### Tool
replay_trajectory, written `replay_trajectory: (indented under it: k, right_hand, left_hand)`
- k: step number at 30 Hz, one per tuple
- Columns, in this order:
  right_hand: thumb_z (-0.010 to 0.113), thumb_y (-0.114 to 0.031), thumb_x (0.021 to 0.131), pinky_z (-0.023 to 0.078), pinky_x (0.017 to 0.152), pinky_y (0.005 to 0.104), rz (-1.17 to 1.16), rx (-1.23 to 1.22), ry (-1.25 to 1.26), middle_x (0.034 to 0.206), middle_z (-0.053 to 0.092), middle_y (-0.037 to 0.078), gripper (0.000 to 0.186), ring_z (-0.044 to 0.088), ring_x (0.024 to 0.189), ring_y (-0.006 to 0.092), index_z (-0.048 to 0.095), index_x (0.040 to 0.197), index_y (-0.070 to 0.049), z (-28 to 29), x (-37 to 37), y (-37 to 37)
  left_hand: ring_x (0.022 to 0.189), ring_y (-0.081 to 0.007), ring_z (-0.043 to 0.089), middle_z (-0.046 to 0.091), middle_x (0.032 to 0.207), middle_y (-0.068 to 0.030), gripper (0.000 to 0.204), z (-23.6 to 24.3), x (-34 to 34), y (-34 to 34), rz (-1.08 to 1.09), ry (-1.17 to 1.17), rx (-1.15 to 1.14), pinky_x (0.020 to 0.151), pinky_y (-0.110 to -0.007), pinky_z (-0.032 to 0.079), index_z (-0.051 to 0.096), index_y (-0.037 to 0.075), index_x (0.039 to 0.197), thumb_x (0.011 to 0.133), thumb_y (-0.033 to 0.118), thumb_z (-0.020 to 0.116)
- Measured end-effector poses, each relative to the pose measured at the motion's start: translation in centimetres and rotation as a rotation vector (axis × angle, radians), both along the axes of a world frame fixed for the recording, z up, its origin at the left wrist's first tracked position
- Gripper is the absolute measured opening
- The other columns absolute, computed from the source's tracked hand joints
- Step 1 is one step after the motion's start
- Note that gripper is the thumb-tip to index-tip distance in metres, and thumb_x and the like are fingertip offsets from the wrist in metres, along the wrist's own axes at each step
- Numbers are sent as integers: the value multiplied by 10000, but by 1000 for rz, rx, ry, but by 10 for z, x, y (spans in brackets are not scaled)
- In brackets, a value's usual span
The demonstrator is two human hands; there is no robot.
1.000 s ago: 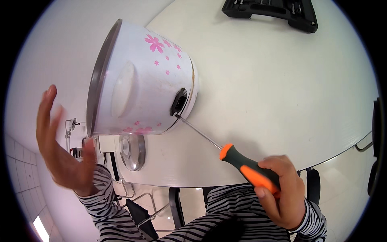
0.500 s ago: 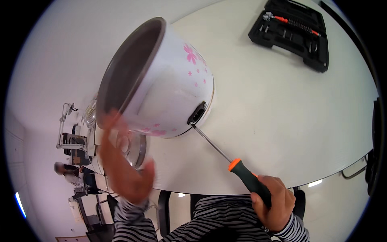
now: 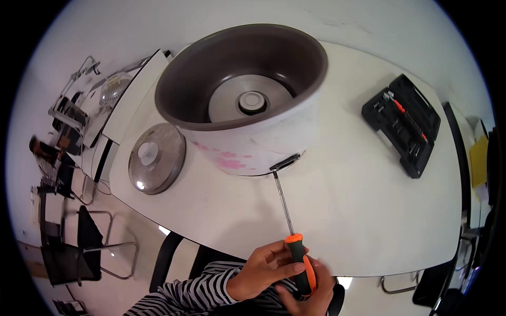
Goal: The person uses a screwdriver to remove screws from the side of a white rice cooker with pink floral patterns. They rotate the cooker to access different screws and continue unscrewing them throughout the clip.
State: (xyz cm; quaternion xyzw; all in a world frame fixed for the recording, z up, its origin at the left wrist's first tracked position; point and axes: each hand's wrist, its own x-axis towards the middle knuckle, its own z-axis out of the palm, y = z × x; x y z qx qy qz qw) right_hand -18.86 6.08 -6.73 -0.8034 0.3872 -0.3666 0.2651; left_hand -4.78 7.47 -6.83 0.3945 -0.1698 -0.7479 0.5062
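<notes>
Going from the left, we have the white cooker (image 3: 253, 141) with pink flowers, standing upright and open near the middle of the table. We judge its shell stiff, bulky more than heavy, and its smooth outside rather slippery; the brown rim (image 3: 221, 125), taken at opposite sides, looks the best hold. The metal plate (image 3: 221, 102) inside, we suspect, is best left free of fingers. Low on the near side sits a black socket (image 3: 287, 161), probably hard plastic that could chip. The screwdriver (image 3: 293, 238) reaches up to the socket's left end, its tip seeming to touch there. Its shaft (image 3: 283, 203) looks rigid and the whole tool light; the thick green and orange handle (image 3: 297, 253) should grip well. Our left hand (image 3: 258, 274) is clasped on that handle from the left, and our right hand (image 3: 319, 289), partly blurred, wraps it from the right, so the two are together.

Around us, again from the left: a black chair (image 3: 88, 229) with a metal frame, a fan (image 3: 113, 90), then the silver lid (image 3: 163, 163), knob up, on the pale, firm-looking table (image 3: 369, 226). Toward its right side lies an open black tool case (image 3: 392, 124).
</notes>
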Motion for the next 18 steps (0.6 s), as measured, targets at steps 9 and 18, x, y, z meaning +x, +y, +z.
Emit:
replay_trajectory:
  k: [9, 18]
  right_hand:
    - [396, -361, 904, 438, 433, 247, 104, 1071, -644, 654, 566, 137, 499, 504, 438, 167, 323, 1198, 36, 11, 6, 16]
    - [569, -283, 827, 441, 501, 282, -131, -443, 266, 833, 527, 204, 526, 533, 588, 198, 327, 1171, 34, -23, 5, 17]
  left_hand:
    - [1064, -199, 486, 491, 1166, -151, 449, -9, 7, 7, 6, 13, -177, 934, -314, 371, 285, -31, 1265, 889, 136, 466]
    - [962, -141, 509, 542, 1048, -77, 392, -9, 16, 2, -24, 150, -52, 860, -285, 405, 437, -12, 1172, 830, 122, 574]
